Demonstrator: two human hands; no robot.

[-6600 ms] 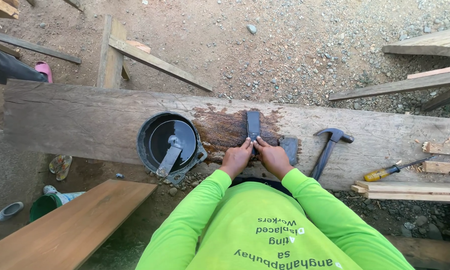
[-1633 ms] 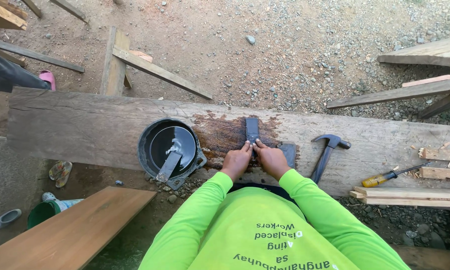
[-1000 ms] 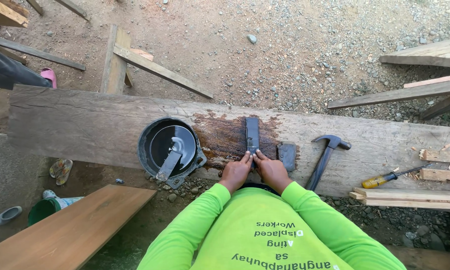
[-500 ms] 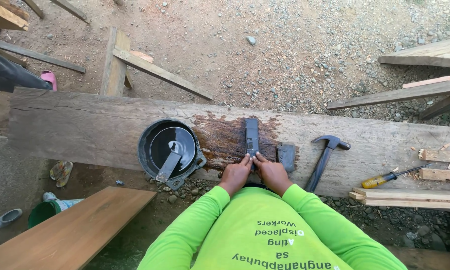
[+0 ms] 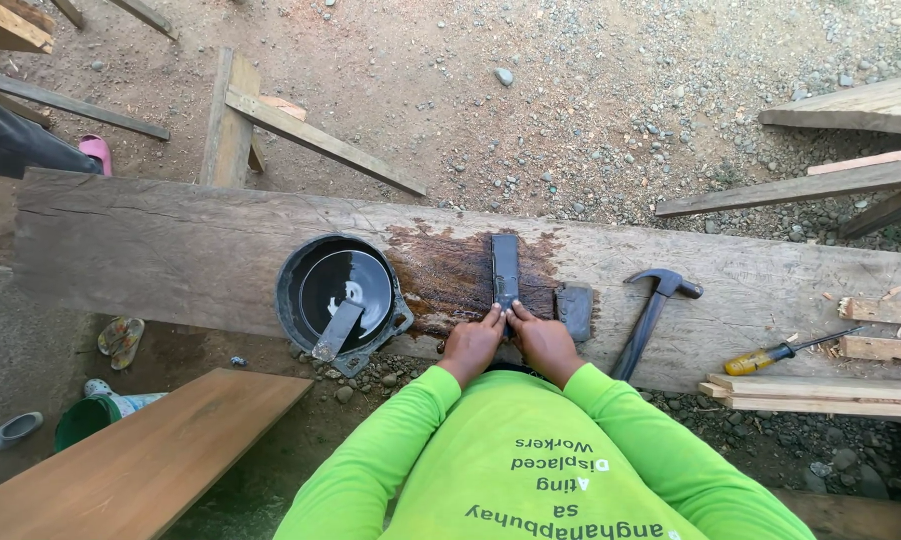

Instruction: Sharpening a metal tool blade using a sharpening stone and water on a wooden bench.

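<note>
My left hand (image 5: 473,343) and my right hand (image 5: 542,338) press side by side on the near end of a long dark sharpening stone (image 5: 505,266). Whatever lies under the fingertips is hidden. The stone lies across a wet dark patch (image 5: 451,275) on a thick weathered timber beam (image 5: 171,250). A small grey block (image 5: 575,309) sits just right of my right hand. A black basin (image 5: 339,294) with a flat metal piece in it rests on the beam to the left.
A claw hammer (image 5: 653,309) and a yellow-handled screwdriver (image 5: 779,352) lie on the beam at right, beside stacked wood strips (image 5: 821,395). A brown plank (image 5: 141,455), green bucket (image 5: 91,418) and sandals (image 5: 121,340) are lower left. Gravel and loose boards lie beyond.
Both hands have slid back toward me along the stone since 1.6 seconds ago, from its middle to its near end. Hammer, basin and block have stayed put.
</note>
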